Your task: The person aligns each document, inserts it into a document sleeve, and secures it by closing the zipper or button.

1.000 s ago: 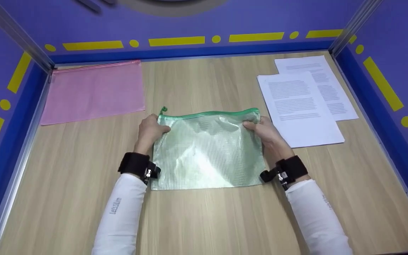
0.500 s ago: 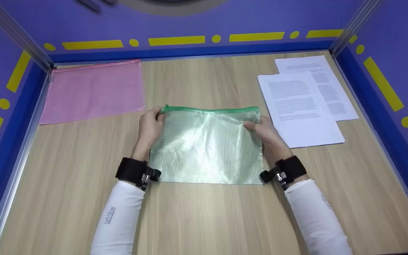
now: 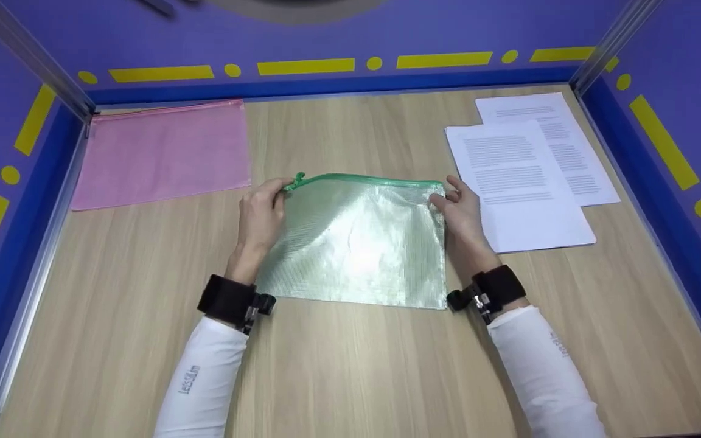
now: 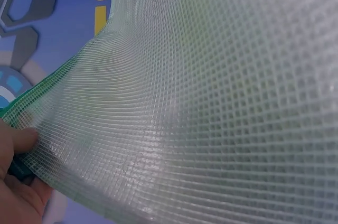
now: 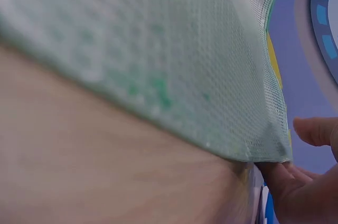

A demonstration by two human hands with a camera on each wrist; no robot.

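A translucent green mesh zipper pouch (image 3: 356, 243) with a green zipper along its far edge is in front of me, its left side raised. My left hand (image 3: 259, 216) pinches its far left corner beside the green zipper pull (image 3: 299, 179). In the left wrist view, the left thumb (image 4: 24, 140) lies on the mesh, with the other fingers behind it. At the far right corner is my right hand (image 3: 463, 213), fingers spread. The right wrist view shows the right thumb (image 5: 317, 130) apart from the pouch, while other fingers touch under its corner.
A pink zipper pouch (image 3: 162, 155) lies flat at the back left of the wooden table (image 3: 350, 365). Overlapping printed sheets (image 3: 521, 188) lie at the back right, close to my right hand. Blue panels (image 3: 326, 36) enclose the back and sides.
My left hand has shifted from the pouch's left side to its zipper corner and lifted it. My right thumb has loosened from the mesh, the fingers spreading. The pouch has moved slightly away from me.
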